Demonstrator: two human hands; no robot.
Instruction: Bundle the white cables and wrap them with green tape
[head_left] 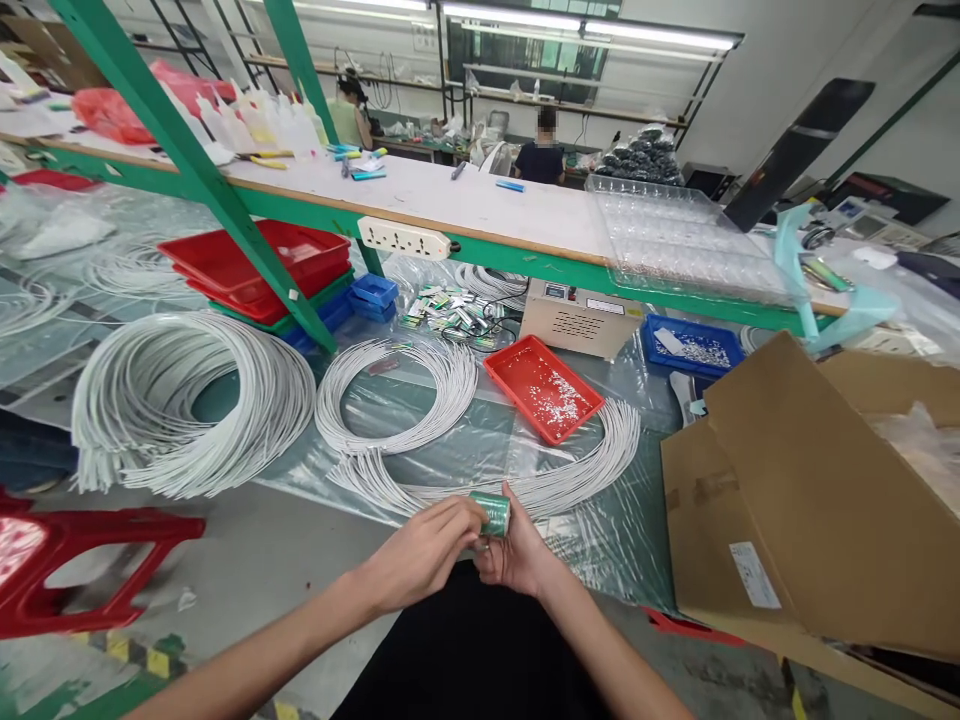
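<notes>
A small green roll [493, 513], perhaps tape or wound wire, is held up between my hands just above the table's front edge. My right hand [517, 558] grips its right end, thumb up along the side. The bent fingers of my left hand [431, 550] close on its left end and hide part of it. Right behind the hands lies a bundle of white cables [585, 480] bent in an open curve. Further left are a coiled ring of white cables [450, 390] and a larger, thicker coil [195, 400].
A red tray [517, 375] with small white pieces lies beyond my hands, before a beige box-shaped device [581, 320]. An open cardboard box [817, 500] stands at right, a red stool [97, 570] at left. The green-edged shelf [525, 245] crosses behind. Two people sit far back.
</notes>
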